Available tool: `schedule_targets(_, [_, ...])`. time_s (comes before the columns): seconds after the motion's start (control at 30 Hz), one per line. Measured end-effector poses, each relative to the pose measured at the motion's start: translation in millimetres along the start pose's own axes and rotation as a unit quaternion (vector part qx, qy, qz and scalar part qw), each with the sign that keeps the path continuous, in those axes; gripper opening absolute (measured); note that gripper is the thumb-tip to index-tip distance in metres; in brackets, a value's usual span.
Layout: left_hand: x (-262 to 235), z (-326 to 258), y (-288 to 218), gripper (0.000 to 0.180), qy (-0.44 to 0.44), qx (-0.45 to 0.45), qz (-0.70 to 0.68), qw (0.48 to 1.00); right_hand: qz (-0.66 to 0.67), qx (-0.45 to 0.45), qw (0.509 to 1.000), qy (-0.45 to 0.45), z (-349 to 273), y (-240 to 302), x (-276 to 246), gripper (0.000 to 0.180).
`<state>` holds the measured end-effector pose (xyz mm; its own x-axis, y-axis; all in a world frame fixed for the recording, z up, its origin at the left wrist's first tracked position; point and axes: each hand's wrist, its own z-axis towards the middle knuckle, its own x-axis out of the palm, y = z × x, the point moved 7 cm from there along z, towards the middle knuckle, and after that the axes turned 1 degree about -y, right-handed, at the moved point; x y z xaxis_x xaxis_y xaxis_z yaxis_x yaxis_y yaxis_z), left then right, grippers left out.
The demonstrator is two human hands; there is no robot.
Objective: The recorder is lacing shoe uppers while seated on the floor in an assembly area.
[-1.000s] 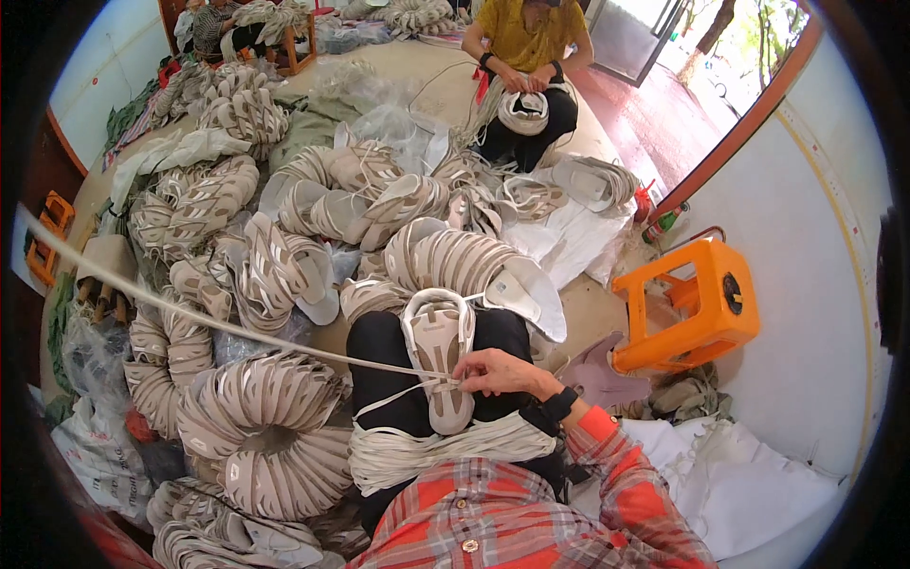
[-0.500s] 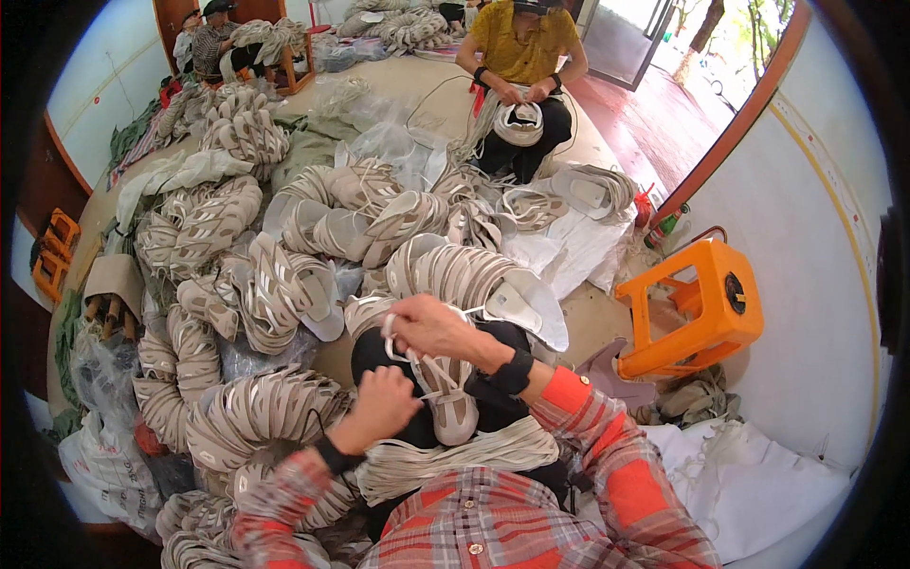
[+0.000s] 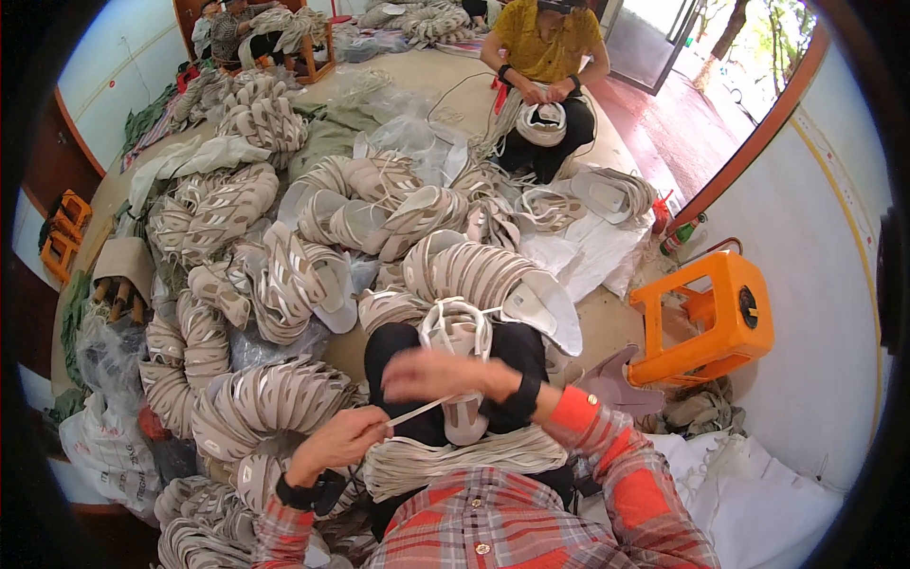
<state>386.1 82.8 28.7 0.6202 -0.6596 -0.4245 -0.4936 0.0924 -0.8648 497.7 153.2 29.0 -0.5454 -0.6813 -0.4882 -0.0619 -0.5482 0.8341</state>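
Note:
A beige and white shoe upper [image 3: 457, 329] lies on my dark-trousered lap, its toe pointing toward me. My left hand [image 3: 343, 442] is closed in a pinch on a pale shoelace [image 3: 417, 411], which runs taut from the fingers up to the front of the upper. My right hand [image 3: 441, 376] passes across the middle of the upper and hides part of it; its fingers are smeared by motion, so what they hold, if anything, does not show. Across my lap, below the toe, rests a thick bundle of pale laces [image 3: 464, 463].
Nested rows of shoe uppers [image 3: 270, 403] lie left, with another row [image 3: 474, 275] just ahead. An orange stool [image 3: 706, 313] stands right, above white cloth [image 3: 749, 484]. A person in a yellow top [image 3: 545, 52] handles an upper ahead; others sit far left.
My left hand has moved down and left, drawing the lace taut. My right hand has dropped from above the upper to across it. The view has shifted slightly.

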Motion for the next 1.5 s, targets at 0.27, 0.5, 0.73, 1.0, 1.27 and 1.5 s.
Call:
schedule_targets(0.27, [-86,-152,106,0.015,-0.081,-0.218,0.023,0.972,0.069,0.311,0.935,-0.158,-93,-21,-60,0.019])
schedule_targets(0.5, [-119,-287,189,0.019,-0.215,-0.325,0.256,0.885,0.157,0.384,0.879,-0.234,-164,-51,-56,0.016])
schedule_targets(0.73, [-130,-297,174,0.013,-0.354,-0.403,0.516,0.668,0.127,0.33,0.926,-0.132,-143,-11,-48,0.008])
schedule_targets(1.0, [-124,-300,250,0.016,-0.78,-0.064,-0.422,0.457,-0.073,0.126,0.985,0.089,-152,38,-9,0.013])
schedule_targets(1.27, [-87,-114,176,0.017,-0.54,-0.084,-0.436,0.715,0.013,0.168,0.982,0.086,-157,12,17,0.026])
schedule_targets(1.5, [50,49,42,0.012,-0.294,-0.082,-0.104,0.947,-0.133,0.185,0.969,-0.097,-84,-34,-3,0.021])
